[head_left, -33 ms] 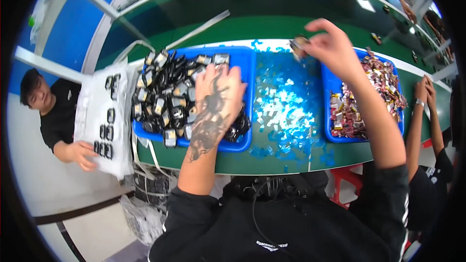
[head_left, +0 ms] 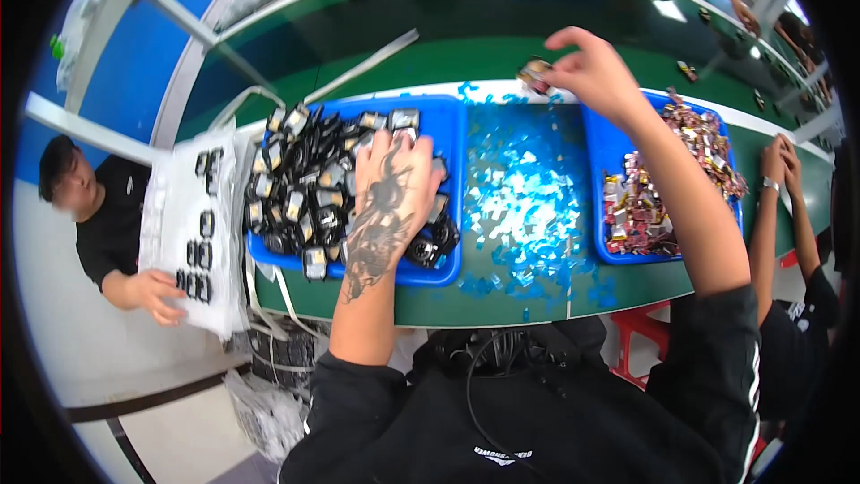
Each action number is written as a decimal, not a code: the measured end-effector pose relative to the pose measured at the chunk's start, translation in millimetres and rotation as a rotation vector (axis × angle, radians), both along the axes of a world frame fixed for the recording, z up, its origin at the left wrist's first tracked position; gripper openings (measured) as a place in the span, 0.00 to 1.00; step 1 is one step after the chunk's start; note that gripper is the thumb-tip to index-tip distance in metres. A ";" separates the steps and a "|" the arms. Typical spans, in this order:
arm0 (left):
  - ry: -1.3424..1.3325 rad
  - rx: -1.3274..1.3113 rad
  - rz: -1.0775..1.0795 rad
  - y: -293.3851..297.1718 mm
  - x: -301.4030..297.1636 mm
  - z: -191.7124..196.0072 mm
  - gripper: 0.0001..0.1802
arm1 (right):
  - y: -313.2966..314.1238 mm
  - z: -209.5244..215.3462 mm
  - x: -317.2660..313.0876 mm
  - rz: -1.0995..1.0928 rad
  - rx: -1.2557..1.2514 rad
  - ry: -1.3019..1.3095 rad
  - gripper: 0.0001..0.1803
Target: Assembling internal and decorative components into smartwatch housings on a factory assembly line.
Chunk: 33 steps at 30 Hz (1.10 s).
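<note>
My left hand (head_left: 394, 184), tattooed on its back, rests over the left blue tray (head_left: 459, 197). Its fingers reach down into black watch-like casings (head_left: 296, 202) with tan and silver inner faces; the thumb stands apart and the fingertips are partly hidden. At the far edge of the bench, my right hand (head_left: 587, 72) pinches a small dark electronic piece (head_left: 535, 74) with a tan face between thumb and fingers. The piece is somewhat blurred. Below my right forearm lies the right blue tray (head_left: 602, 139), heaped with small silver and pinkish battery-like cells (head_left: 636, 202).
Shiny blue film scraps (head_left: 524, 206) cover the bench between the trays. Beyond runs a green conveyor belt (head_left: 484, 31) carrying scattered pieces. At left, a person (head_left: 98, 215) touches a white foam tray (head_left: 170, 215) of black casings. Another person's hands (head_left: 781, 166) are at right.
My right hand has shifted slightly left and up with the small dark piece in its pinch. My left hand has moved only a little over the casings.
</note>
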<state>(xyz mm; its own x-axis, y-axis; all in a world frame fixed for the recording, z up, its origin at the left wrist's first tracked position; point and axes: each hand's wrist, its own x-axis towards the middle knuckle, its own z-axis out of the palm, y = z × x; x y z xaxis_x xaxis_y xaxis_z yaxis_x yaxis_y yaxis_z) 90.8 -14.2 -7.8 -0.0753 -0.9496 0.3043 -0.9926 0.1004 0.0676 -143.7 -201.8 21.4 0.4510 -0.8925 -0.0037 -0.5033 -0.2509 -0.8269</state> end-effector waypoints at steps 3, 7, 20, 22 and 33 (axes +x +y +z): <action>-0.058 0.021 0.035 6.0 5.4 -12.0 0.18 | -70.2 -34.9 34.2 -0.126 0.023 0.101 0.31; 0.137 0.152 0.056 3.4 -0.4 2.6 0.15 | -95.2 -71.2 32.0 -0.193 -0.032 0.203 0.27; 1.657 0.176 -0.027 1.2 -54.2 18.9 0.16 | 117.9 9.1 20.4 0.220 0.368 -0.436 0.10; 1.794 0.129 -0.094 1.8 -71.0 14.3 0.17 | 127.5 3.7 14.0 0.061 0.609 -0.723 0.09; 2.080 0.100 0.039 4.9 -81.4 0.1 0.09 | 109.3 4.4 -106.2 -0.559 -0.854 0.217 0.06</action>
<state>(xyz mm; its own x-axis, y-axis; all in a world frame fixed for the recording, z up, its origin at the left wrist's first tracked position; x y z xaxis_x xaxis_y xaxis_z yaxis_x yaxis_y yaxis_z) 9.4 -9.4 -7.6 0.2496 -0.9567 -0.1496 0.5473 0.0119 0.8369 -249.9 -92.5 25.8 0.0377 -0.7173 0.6958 -0.8444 -0.3952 -0.3616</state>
